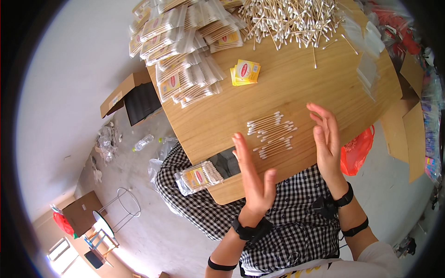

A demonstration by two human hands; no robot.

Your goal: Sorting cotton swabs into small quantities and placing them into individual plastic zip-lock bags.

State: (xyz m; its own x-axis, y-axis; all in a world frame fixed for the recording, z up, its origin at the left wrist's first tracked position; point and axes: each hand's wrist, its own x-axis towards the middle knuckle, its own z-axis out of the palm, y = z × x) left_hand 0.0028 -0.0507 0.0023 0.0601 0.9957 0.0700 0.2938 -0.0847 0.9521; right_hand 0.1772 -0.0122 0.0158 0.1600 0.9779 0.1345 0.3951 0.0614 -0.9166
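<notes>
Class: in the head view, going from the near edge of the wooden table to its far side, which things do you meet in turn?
Bagged pack of cotton swabs → small loose row of swabs → yellow labels → big loose swab heap.

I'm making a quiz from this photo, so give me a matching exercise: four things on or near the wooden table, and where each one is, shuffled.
Things:
1. loose cotton swab heap
2. small swab bundle
3. yellow label cards
4. single filled packet

Places:
A. near table edge, left of the left hand
B. far end of the table
C. mid-table, beside the stacked packets
D. between both open hands, left of the right hand

Pairs: 1-B, 2-D, 3-C, 4-A
</notes>
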